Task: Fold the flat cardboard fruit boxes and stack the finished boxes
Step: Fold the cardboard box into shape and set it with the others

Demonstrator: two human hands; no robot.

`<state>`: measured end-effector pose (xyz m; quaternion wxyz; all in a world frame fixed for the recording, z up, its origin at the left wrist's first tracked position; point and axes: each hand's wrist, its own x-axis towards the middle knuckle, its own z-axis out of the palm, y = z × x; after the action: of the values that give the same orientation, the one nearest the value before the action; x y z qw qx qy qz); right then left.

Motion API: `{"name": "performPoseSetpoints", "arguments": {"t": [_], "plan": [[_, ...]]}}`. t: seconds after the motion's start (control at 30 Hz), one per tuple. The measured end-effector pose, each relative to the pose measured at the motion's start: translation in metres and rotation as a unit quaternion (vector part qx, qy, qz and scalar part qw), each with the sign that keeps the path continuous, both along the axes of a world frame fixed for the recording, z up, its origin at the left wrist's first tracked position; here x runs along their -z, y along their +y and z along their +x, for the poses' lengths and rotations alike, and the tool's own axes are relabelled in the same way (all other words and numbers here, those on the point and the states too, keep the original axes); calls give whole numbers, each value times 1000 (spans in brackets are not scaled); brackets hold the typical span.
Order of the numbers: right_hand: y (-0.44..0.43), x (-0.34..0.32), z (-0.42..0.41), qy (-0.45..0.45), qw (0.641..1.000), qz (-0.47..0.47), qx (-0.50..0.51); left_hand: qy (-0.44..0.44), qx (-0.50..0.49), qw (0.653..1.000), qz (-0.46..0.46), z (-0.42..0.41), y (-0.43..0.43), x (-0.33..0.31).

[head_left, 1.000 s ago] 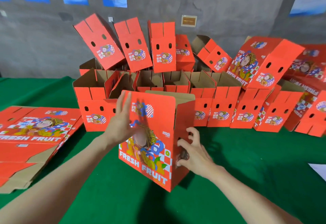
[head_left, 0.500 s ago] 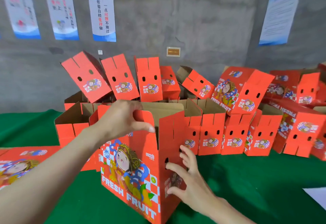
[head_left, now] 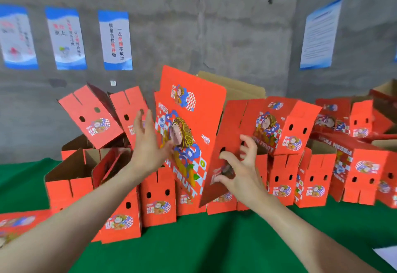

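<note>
I have the box [head_left: 193,109] up off the green desk [head_left: 193,249], in the middle of the frame, in front of the row of finished boxes [head_left: 313,182]. My left hand [head_left: 148,146] lies flat on its printed front, fingers straight and wide. My right hand [head_left: 240,165] is spread, with bent fingertips touching the side panel near the two holes; it isn't closed round anything.

The box's long axis runs up and down, with the top leaning toward the upper left and the bottom corner pointing down at the row. Its open top faces the wall, and a brown flap [head_left: 238,88] shows behind the front.

At the left of the frame an open box [head_left: 71,178] shows only its brown inner walls. More boxes [head_left: 92,118] tilt above the row; whether they sit inside the open tops or rest on the rims, I cannot tell. Flat boxes [head_left: 17,222] lie at the lower left edge.
</note>
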<state>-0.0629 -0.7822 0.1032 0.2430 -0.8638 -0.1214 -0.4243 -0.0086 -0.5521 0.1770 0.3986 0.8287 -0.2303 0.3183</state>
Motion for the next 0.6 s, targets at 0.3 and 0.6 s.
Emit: {"name": "performPoseSetpoints", "arguments": {"t": [0.3, 0.6], "plan": [[-61, -54, 70, -19, 990, -25, 140, 61, -42, 915, 397, 64, -63, 74], [-160, -63, 158, 21, 973, -9, 230, 162, -9, 895, 416, 174, -141, 85]]}}
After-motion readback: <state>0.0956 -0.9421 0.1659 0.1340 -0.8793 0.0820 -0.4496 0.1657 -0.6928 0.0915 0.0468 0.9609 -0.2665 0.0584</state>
